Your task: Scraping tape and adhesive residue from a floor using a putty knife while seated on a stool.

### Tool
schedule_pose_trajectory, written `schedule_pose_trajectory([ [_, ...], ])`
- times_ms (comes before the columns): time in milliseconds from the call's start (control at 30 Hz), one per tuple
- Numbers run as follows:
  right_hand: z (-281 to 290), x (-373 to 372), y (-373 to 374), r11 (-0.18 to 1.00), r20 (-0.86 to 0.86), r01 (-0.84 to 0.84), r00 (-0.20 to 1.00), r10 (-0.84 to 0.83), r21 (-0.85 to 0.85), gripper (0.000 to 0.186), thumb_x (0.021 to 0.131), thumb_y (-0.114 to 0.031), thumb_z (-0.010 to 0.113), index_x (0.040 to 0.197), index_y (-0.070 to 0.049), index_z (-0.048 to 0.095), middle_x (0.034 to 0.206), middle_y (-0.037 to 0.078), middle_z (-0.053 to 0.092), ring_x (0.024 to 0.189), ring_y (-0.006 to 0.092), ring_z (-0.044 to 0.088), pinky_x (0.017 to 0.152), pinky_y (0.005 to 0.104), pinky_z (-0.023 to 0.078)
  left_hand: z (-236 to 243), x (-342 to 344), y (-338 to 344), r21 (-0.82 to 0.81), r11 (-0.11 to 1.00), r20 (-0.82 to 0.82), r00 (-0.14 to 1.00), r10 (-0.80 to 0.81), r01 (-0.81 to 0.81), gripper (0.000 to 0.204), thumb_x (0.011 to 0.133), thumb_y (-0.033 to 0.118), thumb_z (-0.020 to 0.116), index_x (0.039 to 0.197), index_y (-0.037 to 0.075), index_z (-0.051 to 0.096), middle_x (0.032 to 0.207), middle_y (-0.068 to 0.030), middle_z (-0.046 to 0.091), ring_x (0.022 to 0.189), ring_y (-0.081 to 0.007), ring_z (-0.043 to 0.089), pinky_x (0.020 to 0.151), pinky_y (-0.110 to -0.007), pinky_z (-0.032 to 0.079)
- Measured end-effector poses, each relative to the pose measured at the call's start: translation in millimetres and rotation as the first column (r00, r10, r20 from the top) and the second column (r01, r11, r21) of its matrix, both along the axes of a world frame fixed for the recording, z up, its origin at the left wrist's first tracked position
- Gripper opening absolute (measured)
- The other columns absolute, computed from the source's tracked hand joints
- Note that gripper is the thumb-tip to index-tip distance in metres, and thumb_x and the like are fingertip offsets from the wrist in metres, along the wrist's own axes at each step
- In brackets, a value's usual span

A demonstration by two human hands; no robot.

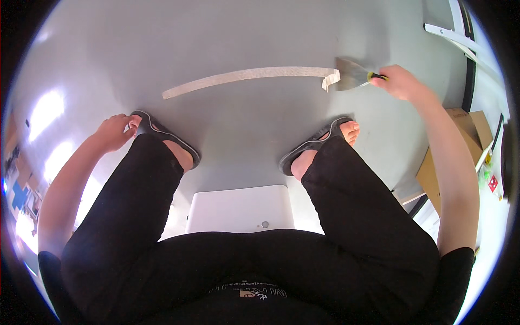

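Note:
A strip of beige tape (246, 75) lies across the grey floor, its right end peeled up and crumpled. My right hand (401, 83) is closed round the dark and yellow handle of a scraper (351, 75). The scraper's wide blade, a little smeared by motion, meets the lifted tape end. Over at the left, my left hand (112, 133) hangs beside my left slipper (168, 138) with nothing seen in it. Its fingers are loosely bent and slightly apart, close to the toes, partly hidden from sight.
My right slipper (314, 143) stands below the tape's right half. A white box-shaped seat (238, 208) is between my legs. Cardboard boxes (460, 135) and a white metal frame (449, 35) stand along the right side. Blurred clutter (24, 179) fills the far left edge.

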State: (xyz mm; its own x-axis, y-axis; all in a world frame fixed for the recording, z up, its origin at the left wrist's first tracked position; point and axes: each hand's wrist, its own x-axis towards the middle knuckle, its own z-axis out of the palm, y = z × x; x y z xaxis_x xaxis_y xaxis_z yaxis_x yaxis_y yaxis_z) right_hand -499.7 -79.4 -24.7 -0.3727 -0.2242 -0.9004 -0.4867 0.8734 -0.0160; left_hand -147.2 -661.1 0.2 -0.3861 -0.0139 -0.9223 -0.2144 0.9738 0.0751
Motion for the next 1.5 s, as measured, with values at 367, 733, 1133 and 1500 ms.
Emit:
schedule_pose_trajectory([
  [367, 0.6, -0.3, 10.0, 1.0, -0.041, 0.005, 0.999, -0.006, -0.031, 0.052, 0.093, -0.052, 0.062, 0.096, 0.0, 0.066, 0.088, 0.018, 0.066, 0.084, 0.0341, 0.064, 0.075, 0.0454, 0.049, 3.5, -3.7, 3.7, -0.014, 0.998, 0.032, 0.998, 0.059, -0.059, 0.028, 0.094, 0.023, 0.055, 0.117, 0.012, 0.067, 0.109, -0.0116, 0.068, 0.109, -0.0312, 0.061, 0.093, -0.044, 0.049],
  [733, -4.7, 6.5, 8.9, 0.999, -0.116, -0.013, 0.993, 0.009, -0.032, 0.042, 0.093, -0.043, 0.066, 0.092, -0.001, 0.067, 0.073, 0.015, 0.06, 0.069, 0.0288, 0.056, 0.067, 0.0423, 0.046, 6.0, -10.9, 8.8, -0.018, 0.999, 0.027, 0.999, 0.041, -0.041, 0.027, 0.096, 0.025, 0.053, 0.114, 0.012, 0.069, 0.109, -0.0107, 0.067, 0.108, -0.0301, 0.061, 0.093, -0.043, 0.048],
  [1133, 7.8, 19.7, -11.9, 0.998, -0.103, -0.063, 0.993, 0.06, -0.027, 0.049, 0.09, -0.05, 0.066, 0.093, -0.002, 0.068, 0.086, 0.017, 0.066, 0.08, 0.0355, 0.063, 0.072, 0.0446, 0.048, 10.4, -5.7, 7.0, 0.018, 0.995, -0.002, 0.996, 0.094, -0.094, 0.03, 0.094, 0.025, 0.054, 0.116, 0.009, 0.067, 0.111, -0.014, 0.065, 0.109, -0.0326, 0.06, 0.094, -0.043, 0.048],
  [1500, -1.7, 16.3, -11.1, 0.995, -0.022, -0.093, 0.995, 0.092, -0.024, 0.051, 0.089, -0.053, 0.065, 0.094, -0.002, 0.067, 0.085, 0.018, 0.066, 0.082, 0.0372, 0.064, 0.072, 0.0451, 0.049, 3.0, 5.9, -4.9, 0.004, 0.994, 0.001, 0.994, 0.105, -0.105, 0.031, 0.096, 0.026, 0.054, 0.117, 0.007, 0.067, 0.113, -0.0145, 0.065, 0.113, -0.0329, 0.059, 0.096, -0.044, 0.047],
])
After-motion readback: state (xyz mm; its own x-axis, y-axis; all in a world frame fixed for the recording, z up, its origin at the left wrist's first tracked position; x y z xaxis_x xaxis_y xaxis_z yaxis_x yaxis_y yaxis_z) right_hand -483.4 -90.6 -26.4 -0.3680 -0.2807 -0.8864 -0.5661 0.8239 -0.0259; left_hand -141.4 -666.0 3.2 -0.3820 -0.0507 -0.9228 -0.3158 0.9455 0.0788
